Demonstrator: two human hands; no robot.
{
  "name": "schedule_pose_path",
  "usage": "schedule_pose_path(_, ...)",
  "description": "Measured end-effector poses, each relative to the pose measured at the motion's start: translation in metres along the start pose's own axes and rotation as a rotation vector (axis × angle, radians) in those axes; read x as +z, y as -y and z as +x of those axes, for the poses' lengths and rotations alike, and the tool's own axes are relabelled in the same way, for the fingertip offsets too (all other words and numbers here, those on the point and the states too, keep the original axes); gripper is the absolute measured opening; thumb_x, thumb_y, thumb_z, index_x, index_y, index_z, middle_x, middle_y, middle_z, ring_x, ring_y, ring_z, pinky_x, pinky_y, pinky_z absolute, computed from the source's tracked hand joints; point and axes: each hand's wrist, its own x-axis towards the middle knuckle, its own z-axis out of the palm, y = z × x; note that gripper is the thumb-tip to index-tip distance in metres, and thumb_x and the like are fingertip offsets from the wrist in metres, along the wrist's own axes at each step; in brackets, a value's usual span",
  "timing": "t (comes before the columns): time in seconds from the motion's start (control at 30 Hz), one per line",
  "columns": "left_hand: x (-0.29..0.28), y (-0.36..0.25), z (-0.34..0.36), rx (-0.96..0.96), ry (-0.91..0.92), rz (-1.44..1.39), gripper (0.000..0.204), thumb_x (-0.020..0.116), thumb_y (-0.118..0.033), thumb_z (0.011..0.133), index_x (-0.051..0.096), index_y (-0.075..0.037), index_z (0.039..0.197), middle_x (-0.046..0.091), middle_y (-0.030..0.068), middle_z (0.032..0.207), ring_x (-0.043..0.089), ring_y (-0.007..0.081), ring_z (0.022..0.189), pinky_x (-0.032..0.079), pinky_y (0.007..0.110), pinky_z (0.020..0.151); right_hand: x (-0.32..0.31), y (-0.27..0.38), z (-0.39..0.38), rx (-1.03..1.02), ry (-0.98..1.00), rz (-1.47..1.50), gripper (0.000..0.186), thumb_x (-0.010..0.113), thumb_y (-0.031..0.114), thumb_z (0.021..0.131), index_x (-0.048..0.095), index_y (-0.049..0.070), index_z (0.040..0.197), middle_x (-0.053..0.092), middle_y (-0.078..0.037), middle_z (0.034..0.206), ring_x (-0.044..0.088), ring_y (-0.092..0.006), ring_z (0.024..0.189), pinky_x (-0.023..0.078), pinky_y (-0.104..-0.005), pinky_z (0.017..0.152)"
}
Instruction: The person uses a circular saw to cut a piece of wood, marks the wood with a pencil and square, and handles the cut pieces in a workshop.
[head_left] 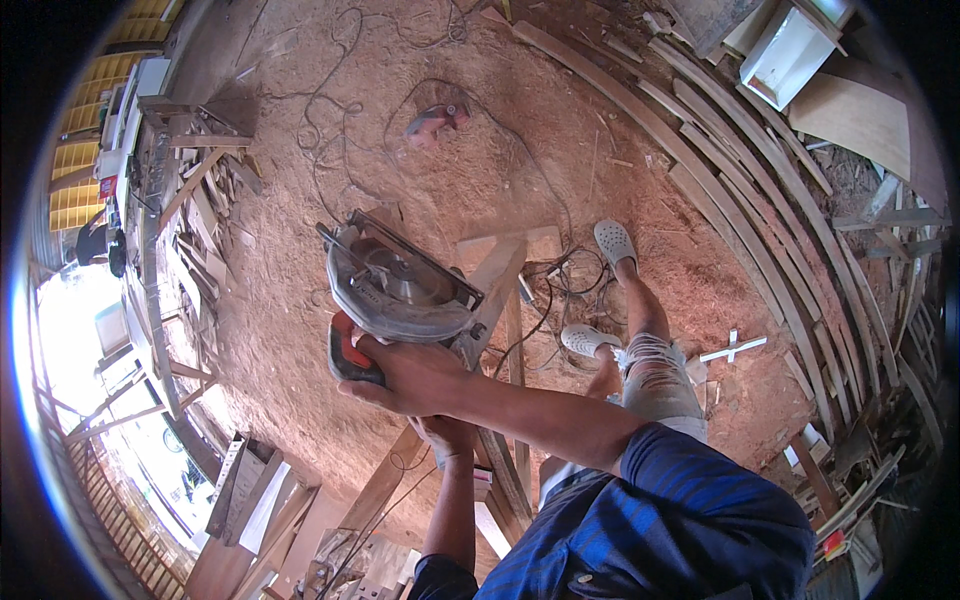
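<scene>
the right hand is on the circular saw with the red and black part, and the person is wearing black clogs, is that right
Not quite: the clogs are whitish, not black, as the head view shows. The person's right hand is on the circular saw with the red and black part.

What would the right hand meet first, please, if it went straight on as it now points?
The saw, whose red-black end the right hand grips; past it, the way looks free over the floor, though depth is unclear.
</scene>
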Motion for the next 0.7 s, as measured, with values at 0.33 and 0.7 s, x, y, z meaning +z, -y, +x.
schedule_pose_path(0.33,-0.004,-0.013,0.004,0.009,0.007,-0.001,0.062,0.077,-0.032,0.095,0.056,0.0,0.143,0.058,0.0274,0.136,0.055,0.0486,0.128,0.043,0.057,0.107,0.0,0.0,0.005,-0.002,0.027,-0.017,0.075,0.049,0.069,0.104,0.05,0.003,0.141,0.072,-0.029,0.116,0.072,-0.0484,0.107,0.057,-0.0591,0.091)
schedule_pose_path(0.7,-0.003,-0.014,0.007,-0.006,-0.002,-0.027,0.058,0.067,-0.037,0.102,0.055,0.002,0.143,0.057,0.031,0.138,0.054,0.0518,0.129,0.043,0.058,0.107,-0.004,0.004,0.008,-0.005,-0.01,0.012,0.07,0.053,0.066,0.104,0.054,0.004,0.136,0.069,-0.029,0.126,0.071,-0.0506,0.111,0.055,-0.0617,0.095)
